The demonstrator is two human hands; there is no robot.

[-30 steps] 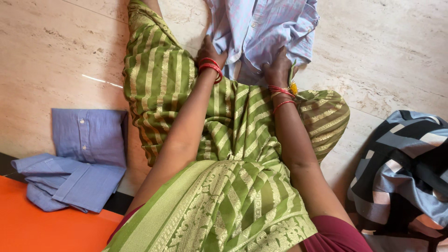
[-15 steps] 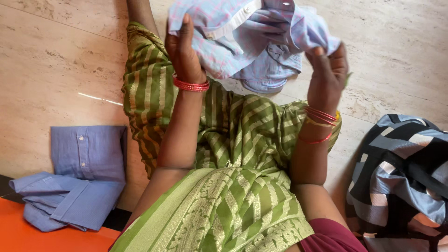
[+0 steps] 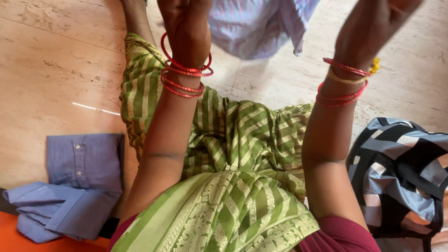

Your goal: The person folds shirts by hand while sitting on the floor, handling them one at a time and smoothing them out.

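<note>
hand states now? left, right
Left hand: raised, closed on the light checked shirt.
Right hand: raised, fingers cut off by the frame edge; grip cannot be told.

A pale blue-and-pink checked shirt point(image 3: 254, 25) hangs crumpled in the air above the marble floor point(image 3: 56, 60), its top cut off by the frame's upper edge.
</note>
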